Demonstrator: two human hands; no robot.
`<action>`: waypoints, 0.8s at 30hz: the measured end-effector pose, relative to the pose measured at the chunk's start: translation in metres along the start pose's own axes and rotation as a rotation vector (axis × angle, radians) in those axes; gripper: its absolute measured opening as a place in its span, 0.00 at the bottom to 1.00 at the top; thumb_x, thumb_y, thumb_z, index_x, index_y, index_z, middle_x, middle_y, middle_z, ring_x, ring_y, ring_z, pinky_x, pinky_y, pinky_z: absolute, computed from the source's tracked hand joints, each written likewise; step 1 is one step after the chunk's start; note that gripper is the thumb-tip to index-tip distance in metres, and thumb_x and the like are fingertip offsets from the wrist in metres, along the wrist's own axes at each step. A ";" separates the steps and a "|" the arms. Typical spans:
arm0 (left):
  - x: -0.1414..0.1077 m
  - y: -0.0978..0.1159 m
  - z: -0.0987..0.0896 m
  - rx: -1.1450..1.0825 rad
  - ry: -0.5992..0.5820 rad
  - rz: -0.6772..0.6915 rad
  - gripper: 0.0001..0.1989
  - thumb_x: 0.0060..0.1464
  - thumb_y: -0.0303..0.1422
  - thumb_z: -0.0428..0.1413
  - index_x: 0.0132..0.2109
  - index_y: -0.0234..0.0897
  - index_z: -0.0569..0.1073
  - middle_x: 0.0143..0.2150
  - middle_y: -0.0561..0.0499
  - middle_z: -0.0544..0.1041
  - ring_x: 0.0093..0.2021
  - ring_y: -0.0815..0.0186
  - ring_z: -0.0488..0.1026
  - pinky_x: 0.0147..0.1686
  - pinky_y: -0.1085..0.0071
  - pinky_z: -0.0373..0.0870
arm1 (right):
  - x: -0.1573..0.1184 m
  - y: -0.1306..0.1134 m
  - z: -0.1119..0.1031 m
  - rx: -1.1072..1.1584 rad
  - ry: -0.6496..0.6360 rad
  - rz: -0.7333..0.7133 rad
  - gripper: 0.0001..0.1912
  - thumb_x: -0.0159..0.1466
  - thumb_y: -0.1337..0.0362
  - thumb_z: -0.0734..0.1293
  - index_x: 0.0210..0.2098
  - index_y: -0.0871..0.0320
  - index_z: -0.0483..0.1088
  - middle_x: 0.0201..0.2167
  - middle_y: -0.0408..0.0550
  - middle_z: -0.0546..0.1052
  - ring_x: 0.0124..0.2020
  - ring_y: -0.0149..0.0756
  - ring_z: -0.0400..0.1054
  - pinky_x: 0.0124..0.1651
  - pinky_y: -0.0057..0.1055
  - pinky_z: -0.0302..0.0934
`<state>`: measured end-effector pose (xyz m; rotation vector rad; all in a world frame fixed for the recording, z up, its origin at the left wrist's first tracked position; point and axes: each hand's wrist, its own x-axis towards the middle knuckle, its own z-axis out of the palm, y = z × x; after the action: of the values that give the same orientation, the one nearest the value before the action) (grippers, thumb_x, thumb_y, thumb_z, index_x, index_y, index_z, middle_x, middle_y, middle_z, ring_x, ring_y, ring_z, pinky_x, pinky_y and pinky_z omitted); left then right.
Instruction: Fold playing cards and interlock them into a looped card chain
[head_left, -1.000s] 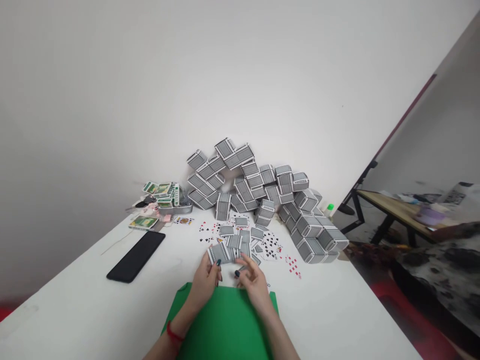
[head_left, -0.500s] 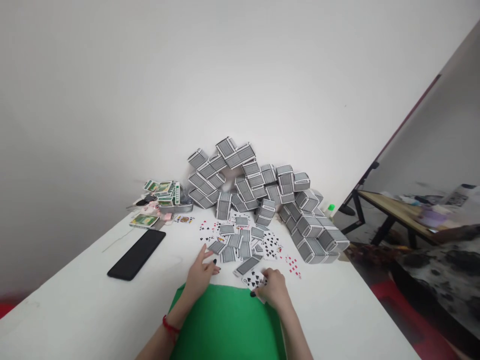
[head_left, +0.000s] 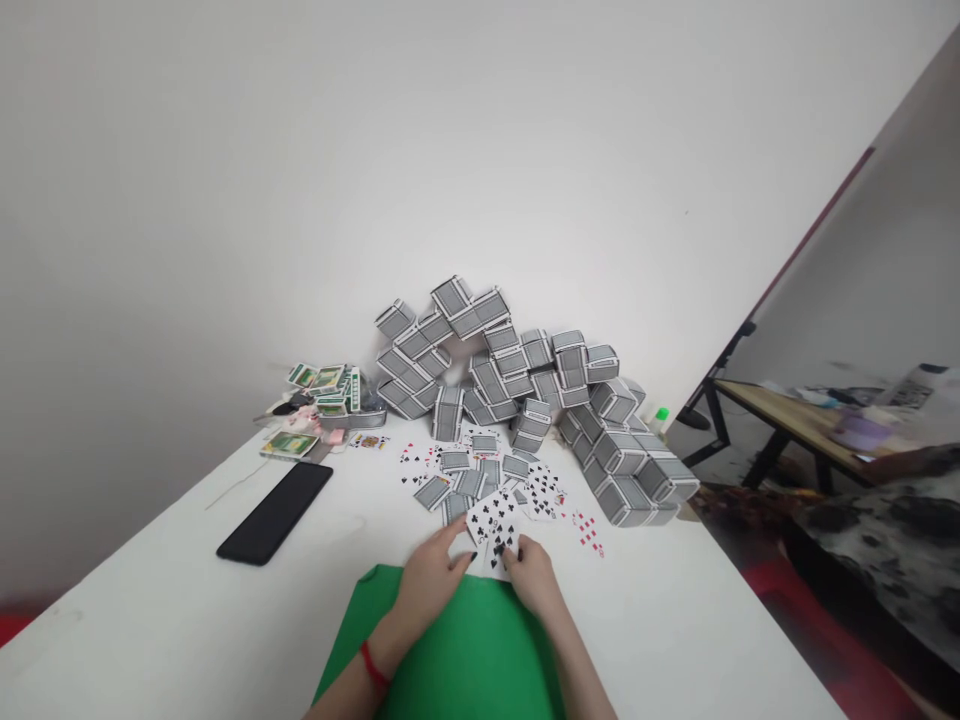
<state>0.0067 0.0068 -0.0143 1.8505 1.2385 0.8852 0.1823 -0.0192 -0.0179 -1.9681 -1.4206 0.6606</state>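
Near the table's front edge, my left hand [head_left: 433, 577] is at the left side of two face-up playing cards [head_left: 496, 520], thumb and fingers closed at the edge of the upper one. My right hand [head_left: 534, 572] pinches the lower card, a spade card [head_left: 495, 560], from its right side. Just beyond lie scattered face-down grey cards [head_left: 470, 483]. Black-suited face-up cards [head_left: 543, 490] and a red diamond card [head_left: 588, 532] lie to the right. Behind them, folded grey card blocks [head_left: 487, 375] are stacked and joined against the wall.
A black phone [head_left: 276, 513] lies on the white table [head_left: 150, 600] at the left. Green card boxes [head_left: 334, 385] stand behind it. A green-capped item [head_left: 660, 418] is behind the blocks at right. A person's patterned clothing [head_left: 862, 560] shows at far right.
My left hand has moved right to the cards and closed at one. My right hand has shifted slightly left with the spade card, and a face-up club card now shows above it.
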 end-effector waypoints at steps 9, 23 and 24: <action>0.018 -0.007 0.013 -0.126 -0.006 -0.057 0.20 0.47 0.31 0.50 0.49 0.40 0.69 0.54 0.48 0.68 0.20 0.74 0.69 0.28 0.73 0.69 | -0.006 -0.013 0.011 0.089 -0.088 0.154 0.08 0.59 0.66 0.54 0.32 0.60 0.63 0.15 0.44 0.72 0.13 0.32 0.63 0.20 0.25 0.54; 0.021 -0.009 0.013 -0.411 -0.129 -0.132 0.16 0.42 0.30 0.51 0.41 0.33 0.73 0.58 0.41 0.62 0.23 0.74 0.71 0.24 0.74 0.68 | 0.001 -0.003 0.010 0.217 0.003 0.177 0.09 0.55 0.67 0.55 0.20 0.57 0.60 0.10 0.41 0.67 0.11 0.31 0.60 0.17 0.25 0.51; 0.021 -0.008 0.011 -0.431 -0.123 -0.145 0.15 0.42 0.30 0.51 0.40 0.33 0.73 0.56 0.41 0.65 0.24 0.73 0.72 0.23 0.75 0.67 | -0.001 -0.005 0.016 0.254 -0.041 0.175 0.09 0.55 0.66 0.55 0.20 0.56 0.59 0.08 0.39 0.65 0.09 0.30 0.56 0.14 0.24 0.49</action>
<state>0.0192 0.0270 -0.0237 1.4323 0.9993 0.8646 0.1676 -0.0154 -0.0247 -1.8978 -1.1328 0.9174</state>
